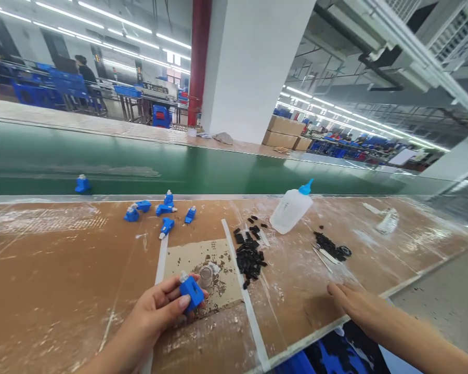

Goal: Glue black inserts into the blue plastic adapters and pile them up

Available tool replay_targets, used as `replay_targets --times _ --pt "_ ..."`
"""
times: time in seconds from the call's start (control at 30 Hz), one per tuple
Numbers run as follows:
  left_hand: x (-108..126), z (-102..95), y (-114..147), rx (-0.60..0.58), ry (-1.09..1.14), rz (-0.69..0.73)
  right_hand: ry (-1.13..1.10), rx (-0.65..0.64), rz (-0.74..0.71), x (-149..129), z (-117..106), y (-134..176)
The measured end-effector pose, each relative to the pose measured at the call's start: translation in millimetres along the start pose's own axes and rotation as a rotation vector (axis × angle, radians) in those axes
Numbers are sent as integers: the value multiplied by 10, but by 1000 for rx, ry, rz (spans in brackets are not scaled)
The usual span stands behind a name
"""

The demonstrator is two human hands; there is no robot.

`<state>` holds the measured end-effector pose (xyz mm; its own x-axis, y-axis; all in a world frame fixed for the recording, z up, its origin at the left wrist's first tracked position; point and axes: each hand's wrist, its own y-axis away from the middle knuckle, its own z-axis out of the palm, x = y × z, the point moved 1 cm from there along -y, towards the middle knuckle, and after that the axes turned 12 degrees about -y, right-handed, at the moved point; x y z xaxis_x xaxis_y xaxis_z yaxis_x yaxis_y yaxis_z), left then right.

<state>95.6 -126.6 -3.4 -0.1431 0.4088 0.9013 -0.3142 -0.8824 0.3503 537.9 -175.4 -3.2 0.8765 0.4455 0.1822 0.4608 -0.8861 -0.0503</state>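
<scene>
My left hand (167,306) is closed on a small blue plastic part (192,292) with a clear tip, tilted above a cardboard sheet (226,259). On that sheet sits a small round clear dish (206,276) amid brown wet-looking spots. My right hand (349,301) is low over the right side of the table, slightly blurred, its visible fingers stretched out and nothing seen in them. Closest to it are a white stick (329,256), a thin pointed tool (322,260) and a heap of small black pieces (327,244). A bigger heap of black pieces (250,258) lies beside the cardboard.
Several similar blue parts (167,226) lie at the table's far edge; another blue part (82,184) stands on the green conveyor belt (171,174). A white squeeze bottle (290,210) with a blue nozzle stands right of centre. Crumpled clear plastic (388,222) lies farther right.
</scene>
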Motion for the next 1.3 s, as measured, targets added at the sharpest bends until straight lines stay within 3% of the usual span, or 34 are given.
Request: replay_targets --times 0.33,0.6,0.7,0.83,0.93,1.17,1.3 --pt "33 21 17 26 -29 17 164 0 -181 -161 -11 26" --pt "25 0 -13 11 -33 16 226 22 -160 -353 19 181" --pt "16 -2 -24 7 -22 16 217 33 -120 -224 -46 268" --pt "20 8 -21 22 -32 19 228 39 3 163 -134 296" --pt "18 13 -19 43 -38 25 225 9 21 344 -79 257" --pt "-13 2 -36 55 -21 24 249 34 -67 363 274 230" --pt "-17 -7 -39 62 -5 8 242 67 -102 346 341 273"
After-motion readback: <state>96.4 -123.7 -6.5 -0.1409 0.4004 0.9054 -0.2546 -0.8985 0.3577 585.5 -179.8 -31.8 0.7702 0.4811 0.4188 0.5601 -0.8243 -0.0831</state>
